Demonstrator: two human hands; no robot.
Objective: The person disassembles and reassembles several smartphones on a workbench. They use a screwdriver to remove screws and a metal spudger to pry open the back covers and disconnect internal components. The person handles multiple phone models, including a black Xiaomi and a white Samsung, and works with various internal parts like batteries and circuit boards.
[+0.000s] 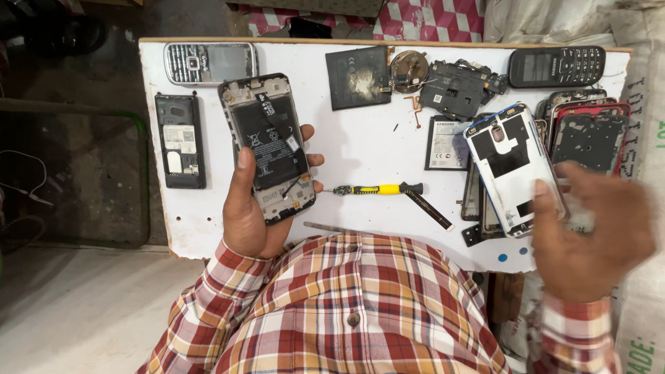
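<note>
Red, white and yellow plaid shirt (360,312), buttoned cuffs

Single head cam, looking steeply down, close over the white board (374,156). Left hand (253,201) sits left of centre, right hand (592,235) blurred near the right edge.

Your white board (360,149), strewn with phone parts

On it you have a silver keypad phone (210,62) and a black keypad phone (556,66) at the far corners, an opened handset back (180,140) at the left, a black battery (358,77), a yellow-handled screwdriver (379,189) near the front edge, and stacked frames (589,131) at the right.
</note>
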